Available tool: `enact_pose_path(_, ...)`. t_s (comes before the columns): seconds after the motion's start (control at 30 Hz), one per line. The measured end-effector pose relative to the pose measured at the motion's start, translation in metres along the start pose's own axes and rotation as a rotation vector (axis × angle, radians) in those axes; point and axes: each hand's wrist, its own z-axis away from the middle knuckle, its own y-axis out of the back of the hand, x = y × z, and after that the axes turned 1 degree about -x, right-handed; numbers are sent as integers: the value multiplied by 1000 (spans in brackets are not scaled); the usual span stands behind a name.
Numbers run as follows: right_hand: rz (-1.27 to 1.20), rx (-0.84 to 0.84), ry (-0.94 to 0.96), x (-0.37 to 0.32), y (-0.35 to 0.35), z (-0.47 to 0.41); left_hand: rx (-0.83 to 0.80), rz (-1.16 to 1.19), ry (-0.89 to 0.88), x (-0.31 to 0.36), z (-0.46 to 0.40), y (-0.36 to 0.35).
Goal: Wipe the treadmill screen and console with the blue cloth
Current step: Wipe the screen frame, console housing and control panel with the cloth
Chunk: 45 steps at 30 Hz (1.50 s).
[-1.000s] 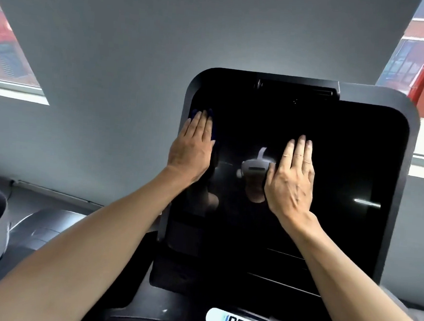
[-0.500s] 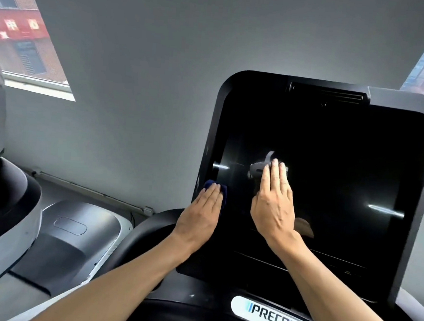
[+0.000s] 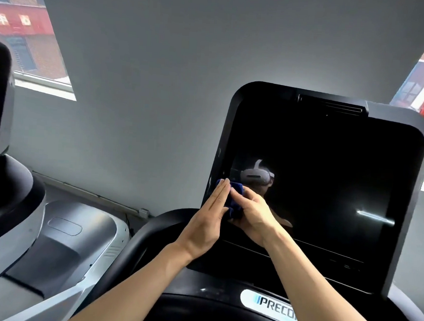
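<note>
Both hands on the blue cloth [image 3: 235,199] at the screen's [image 3: 330,181] 8 o'clock corner, left hand [image 3: 208,222] flat-fingered against it, right hand [image 3: 252,213] curled round it.

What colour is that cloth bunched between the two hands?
Dark blue. The cloth shows in the head view, low on the left of the black screen.

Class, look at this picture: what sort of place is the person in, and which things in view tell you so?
Probably a gym: a Precor logo sits below a treadmill screen, and a second exercise machine stands alongside it.
</note>
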Motion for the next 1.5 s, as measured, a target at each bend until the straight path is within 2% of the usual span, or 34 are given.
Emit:
enact_pose_path(0.1, 34, 11, -10, 13, -7, -2, 81, 47, 147, 1, 14, 7)
enact_pose_path(0.27, -61, 60, -46, 28, -19, -3, 143, 170, 610, 0, 30, 29)
enact_pose_path(0.4, 91, 74, -50, 44, -26, -3, 158, 358, 765, -29, 47, 36)
enact_pose_path(0.47, 202, 88, -19, 50, -21, -1, 120, 368, 776, -34, 55, 39)
enact_pose_path(0.53, 415, 101, 30, 58, -14, -2, 113, 333, 781, -38, 63, 43)
enact_pose_path(0.6, 587, 101, 40, 66, -10, 0, 154, 322, 797, -44, 69, 45)
enact_pose_path(0.7, 672, 63, -1, 77, -13, 3, 241, 296, 828, -53, 75, 45)
enact_pose_path(0.77, 784, 55, 17, 82, -19, 1, 286, 207, 786, -58, 76, 44)
enact_pose_path(0.9, 989, 204, 89, 91, -30, -7, 361, 45, 632, -71, 72, 33)
enact_pose_path(0.97, 1018, 265, 107, 96, -36, -10, 328, -73, 577, -82, 69, 19)
enact_pose_path(1.07, 1093, 323, 145, 103, -39, -10, 161, -204, 572, -91, 63, -7)
enact_pose_path(1.2, 1216, 285, 159, 103, -32, -10, 5, 76, 674, -92, 62, -27)
enact_pose_path(1.3, 1283, 259, 236, 95, -23, -6, -43, 61, 658, -99, 68, -37)
enact_pose_path(1.4, 1626, 336, 503, 83, -12, -12, -6, 41, 635, -100, 69, -47)
enact_pose_path(1.5, 1942, 315, 511, 63, -8, -30, 32, 2, 593, -103, 62, -55)
